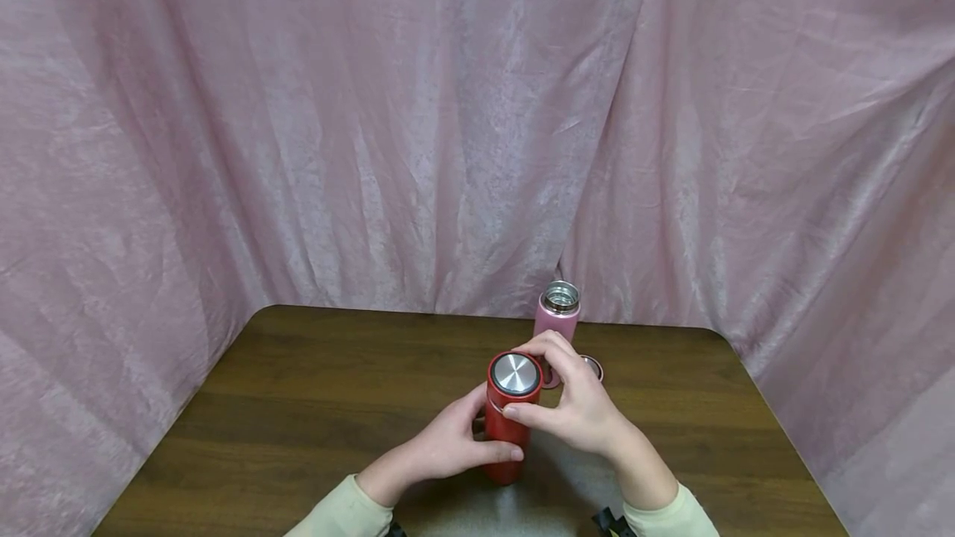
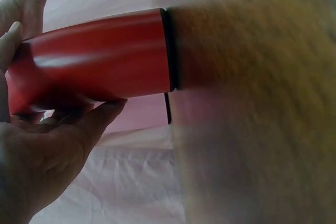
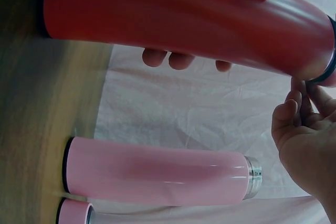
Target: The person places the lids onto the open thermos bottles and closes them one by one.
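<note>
Hands flanked the red bottle [image 1: 502,429], upright on the near part of the table [image 1: 336,404]. The left hand [image 1: 451,442] gripped its body; the right hand [image 1: 585,408] curled round its higher end from the right.

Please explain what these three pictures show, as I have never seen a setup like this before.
There is no machine here, only a person's two bare hands. The wide picture comes from a camera worn on the head, looking forward and down. The other two come from cameras on the left and right wrists, so the scene appears sideways.

The left hand grips the body of a red vacuum flask, held upright, while the right hand holds it near its silver-topped lid. On the wooden table stands an open pink vacuum flask, with what looks like its pink lid beside it. Pink curtains hang behind.
</note>
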The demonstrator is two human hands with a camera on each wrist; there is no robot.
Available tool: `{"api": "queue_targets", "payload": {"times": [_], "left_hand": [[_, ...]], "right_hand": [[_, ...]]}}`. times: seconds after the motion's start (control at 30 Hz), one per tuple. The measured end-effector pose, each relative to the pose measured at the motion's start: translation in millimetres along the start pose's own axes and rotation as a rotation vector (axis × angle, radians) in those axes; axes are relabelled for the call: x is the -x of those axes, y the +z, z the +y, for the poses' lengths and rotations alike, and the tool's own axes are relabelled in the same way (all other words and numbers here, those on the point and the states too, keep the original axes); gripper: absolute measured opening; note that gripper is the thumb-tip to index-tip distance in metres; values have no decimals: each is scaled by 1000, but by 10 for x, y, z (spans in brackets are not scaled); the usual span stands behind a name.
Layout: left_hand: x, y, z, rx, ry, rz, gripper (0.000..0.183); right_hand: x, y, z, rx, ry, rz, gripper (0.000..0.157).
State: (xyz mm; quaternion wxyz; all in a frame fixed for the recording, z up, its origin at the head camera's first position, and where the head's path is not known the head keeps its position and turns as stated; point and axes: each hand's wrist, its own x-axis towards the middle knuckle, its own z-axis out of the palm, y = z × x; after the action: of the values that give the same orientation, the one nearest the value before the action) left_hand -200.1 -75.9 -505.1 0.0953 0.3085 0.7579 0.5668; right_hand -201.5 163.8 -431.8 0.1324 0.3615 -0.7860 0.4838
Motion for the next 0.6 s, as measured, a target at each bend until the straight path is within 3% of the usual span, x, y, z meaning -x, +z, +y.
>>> {"api": "queue_targets", "payload": {"times": [0.33,0.6], "left_hand": [[0,1,0,-10,2,1,67],[4,-2,-3,8,-11,-9,67]], "right_hand": [[-3,7,17,14,-4,2,63],[13,-15,53,-23,-13,-55,72]]}}
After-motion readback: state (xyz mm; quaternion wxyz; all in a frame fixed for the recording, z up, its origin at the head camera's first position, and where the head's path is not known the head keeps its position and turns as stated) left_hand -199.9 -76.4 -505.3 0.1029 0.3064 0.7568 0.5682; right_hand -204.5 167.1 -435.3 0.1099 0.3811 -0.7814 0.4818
